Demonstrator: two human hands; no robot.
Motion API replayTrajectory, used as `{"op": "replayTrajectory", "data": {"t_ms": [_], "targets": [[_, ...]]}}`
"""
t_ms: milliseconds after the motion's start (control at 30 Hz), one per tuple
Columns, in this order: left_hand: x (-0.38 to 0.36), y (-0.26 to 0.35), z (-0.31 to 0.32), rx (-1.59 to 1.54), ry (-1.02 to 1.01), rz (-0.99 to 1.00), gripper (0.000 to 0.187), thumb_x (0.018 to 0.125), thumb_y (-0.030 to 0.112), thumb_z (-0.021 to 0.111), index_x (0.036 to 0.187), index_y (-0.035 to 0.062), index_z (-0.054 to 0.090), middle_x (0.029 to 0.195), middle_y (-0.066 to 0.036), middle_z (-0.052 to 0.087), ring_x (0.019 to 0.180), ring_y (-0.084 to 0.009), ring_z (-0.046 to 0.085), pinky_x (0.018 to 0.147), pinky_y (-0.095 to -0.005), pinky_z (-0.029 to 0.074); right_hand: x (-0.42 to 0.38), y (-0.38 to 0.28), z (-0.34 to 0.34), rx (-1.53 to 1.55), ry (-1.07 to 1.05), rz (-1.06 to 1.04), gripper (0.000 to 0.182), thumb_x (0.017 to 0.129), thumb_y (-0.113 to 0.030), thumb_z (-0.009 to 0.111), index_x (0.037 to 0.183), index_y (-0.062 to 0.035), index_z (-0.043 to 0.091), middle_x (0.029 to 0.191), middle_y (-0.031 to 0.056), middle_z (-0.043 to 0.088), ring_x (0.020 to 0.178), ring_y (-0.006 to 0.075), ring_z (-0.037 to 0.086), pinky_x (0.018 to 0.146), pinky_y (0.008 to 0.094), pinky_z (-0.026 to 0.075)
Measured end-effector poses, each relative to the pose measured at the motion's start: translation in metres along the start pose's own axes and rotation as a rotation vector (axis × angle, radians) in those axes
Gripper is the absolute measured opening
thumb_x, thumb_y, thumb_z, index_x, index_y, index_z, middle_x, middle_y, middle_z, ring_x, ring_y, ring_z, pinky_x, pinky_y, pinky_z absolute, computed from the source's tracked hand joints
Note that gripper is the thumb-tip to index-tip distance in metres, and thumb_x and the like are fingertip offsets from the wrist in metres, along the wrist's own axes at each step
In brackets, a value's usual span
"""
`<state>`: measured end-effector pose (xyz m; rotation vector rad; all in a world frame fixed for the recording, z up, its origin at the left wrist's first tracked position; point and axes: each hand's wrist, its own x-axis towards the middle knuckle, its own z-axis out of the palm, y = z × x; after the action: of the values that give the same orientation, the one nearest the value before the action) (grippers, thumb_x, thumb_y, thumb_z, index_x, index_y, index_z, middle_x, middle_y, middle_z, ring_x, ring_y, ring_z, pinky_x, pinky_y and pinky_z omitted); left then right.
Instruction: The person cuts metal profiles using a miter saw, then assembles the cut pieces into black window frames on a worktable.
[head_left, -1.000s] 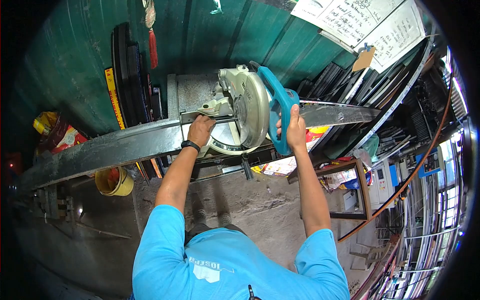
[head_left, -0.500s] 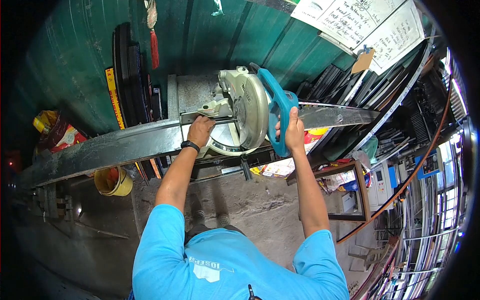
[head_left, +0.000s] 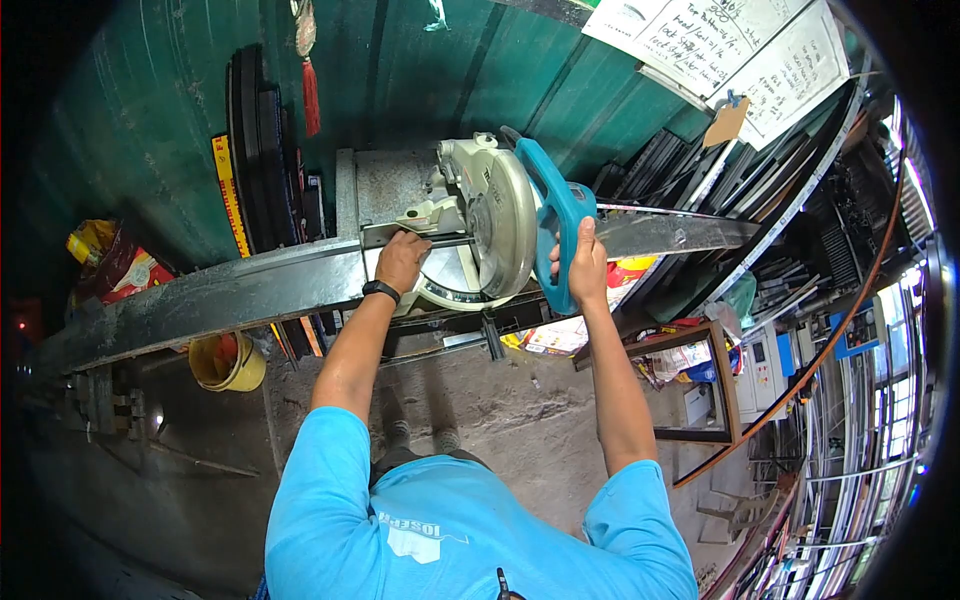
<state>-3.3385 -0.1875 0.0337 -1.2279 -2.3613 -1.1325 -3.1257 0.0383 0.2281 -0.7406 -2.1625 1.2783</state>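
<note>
A mitre saw point(head_left: 495, 215) with a silver blade guard and a teal handle point(head_left: 552, 215) stands on a long metal bench point(head_left: 200, 300) against a green wall. My right hand point(head_left: 585, 262) is closed around the teal handle. My left hand point(head_left: 402, 260), a black band on its wrist, presses down on a thin metal strip point(head_left: 385, 235) lying on the saw's base, just left of the blade. The blade guard sits low over the round saw table.
A yellow bucket point(head_left: 228, 362) stands on the floor under the bench at left. Coloured bags point(head_left: 110, 265) lie at far left. Metal profiles point(head_left: 690, 165) lean at right beside a small wooden-framed stand point(head_left: 715, 375). Handwritten sheets point(head_left: 725, 45) hang on the wall.
My right hand on the teal handle has shifted slightly left and down. My left hand has stayed in place on the strip.
</note>
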Motion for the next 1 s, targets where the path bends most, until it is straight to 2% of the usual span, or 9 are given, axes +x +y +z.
{"op": "replayTrajectory", "data": {"t_ms": [633,733,933,1000], "targets": [[0.0,0.0,0.0,-0.007,0.009,-0.008,0.016,0.091,0.01,0.069,0.102,0.0094,0.081,0.095,-0.01,0.071,0.097,-0.0318,0.065,0.087,-0.0433,0.055,-0.002,0.006,0.001,0.023,0.0,-0.019,0.084,0.107,-0.07,0.026,0.1,0.0018,0.068,0.069,0.0084,0.067,0.056,0.0162,0.066,0.055,0.0322,0.052],[0.0,-0.002,0.003,-0.037,0.072,0.039,0.015,0.088,0.008,0.071,0.1,0.0083,0.08,0.09,-0.011,0.07,0.091,-0.0343,0.064,0.08,-0.045,0.054,-0.002,0.005,0.002,0.024,0.001,-0.022,0.083,0.107,-0.07,0.027,0.1,0.002,0.068,0.069,0.0085,0.067,0.056,0.0162,0.065,0.055,0.0321,0.052],[0.0,-0.006,0.006,-0.038,0.077,0.055,0.014,0.087,0.007,0.071,0.098,0.008,0.079,0.09,-0.011,0.07,0.091,-0.0349,0.064,0.08,-0.0457,0.053,-0.001,0.002,0.001,0.033,0.002,0.003,0.083,0.108,-0.069,0.027,0.099,0.0024,0.068,0.069,0.0099,0.067,0.056,0.017,0.066,0.055,0.0328,0.052],[-0.003,-0.008,0.006,-0.023,0.092,0.066,0.014,0.086,0.006,0.071,0.097,0.0077,0.079,0.09,-0.012,0.07,0.091,-0.0349,0.064,0.081,-0.0459,0.053,0.005,-0.007,-0.001,0.015,-0.023,0.006,0.085,0.106,-0.073,0.028,0.1,0.0019,0.068,0.069,0.009,0.066,0.055,0.0156,0.064,0.054,0.031,0.052]]}}
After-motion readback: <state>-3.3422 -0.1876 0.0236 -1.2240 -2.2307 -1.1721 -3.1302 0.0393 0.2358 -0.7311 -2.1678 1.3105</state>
